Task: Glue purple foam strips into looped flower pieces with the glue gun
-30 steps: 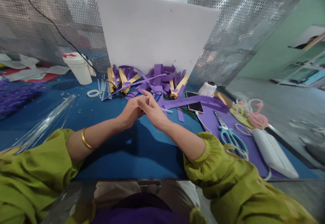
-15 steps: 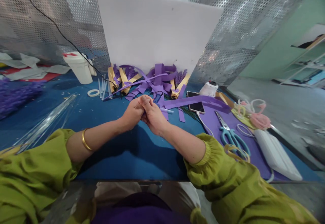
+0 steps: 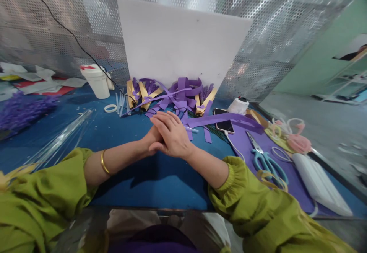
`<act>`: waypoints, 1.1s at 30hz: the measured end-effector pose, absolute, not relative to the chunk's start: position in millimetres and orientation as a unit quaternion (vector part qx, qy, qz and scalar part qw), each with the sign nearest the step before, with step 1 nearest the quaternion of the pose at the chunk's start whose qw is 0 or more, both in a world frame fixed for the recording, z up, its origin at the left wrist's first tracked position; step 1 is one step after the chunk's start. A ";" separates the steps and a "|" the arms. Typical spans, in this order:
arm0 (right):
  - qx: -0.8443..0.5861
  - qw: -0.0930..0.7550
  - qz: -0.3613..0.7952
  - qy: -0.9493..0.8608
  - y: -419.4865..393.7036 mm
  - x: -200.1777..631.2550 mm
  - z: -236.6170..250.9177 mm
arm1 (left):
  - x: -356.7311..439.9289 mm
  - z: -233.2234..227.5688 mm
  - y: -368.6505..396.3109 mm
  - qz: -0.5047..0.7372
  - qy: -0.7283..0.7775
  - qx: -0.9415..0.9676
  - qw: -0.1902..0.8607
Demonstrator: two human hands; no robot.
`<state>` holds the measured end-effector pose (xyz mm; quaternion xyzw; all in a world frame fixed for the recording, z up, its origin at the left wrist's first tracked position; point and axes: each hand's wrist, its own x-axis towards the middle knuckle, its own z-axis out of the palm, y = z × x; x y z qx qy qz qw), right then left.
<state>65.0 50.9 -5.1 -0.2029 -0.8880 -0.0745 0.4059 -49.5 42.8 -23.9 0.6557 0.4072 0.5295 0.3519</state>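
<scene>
Flattened now, my right hand [image 3: 172, 136] lies palm-down over my left hand [image 3: 151, 140], where before both pinched fingertips together; whether anything sits pressed between them I cannot tell. Purple paper strips [image 3: 183, 96] lie just beyond on the worktop [image 3: 149, 180], scissors [image 3: 265, 157] to their right.

Blue table [image 3: 160, 184], purple strips [image 3: 183, 96], scissors [image 3: 265, 157]

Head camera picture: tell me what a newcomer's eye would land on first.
The right hand lies flat over the left hand at the middle of the blue table; whether they hold anything is hidden. Just behind them a heap of purple strips sits at the foot of a white board. To the right, teal-handled scissors lie on a purple sheet beside a phone.
</scene>
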 end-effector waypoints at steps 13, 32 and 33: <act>-0.226 0.368 -0.124 -0.893 50.8 63.0 -12.4 | 11.5 -44.5 36.1 0.752 0.315 0.484 0.317; -0.113 0.276 -0.154 -0.942 50.2 58.1 -14.9 | -23.1 -60.6 8.2 0.659 0.453 0.540 0.263; -0.112 0.273 -0.155 -0.943 49.7 57.8 -15.0 | -23.3 -59.6 6.7 0.654 0.458 0.541 0.263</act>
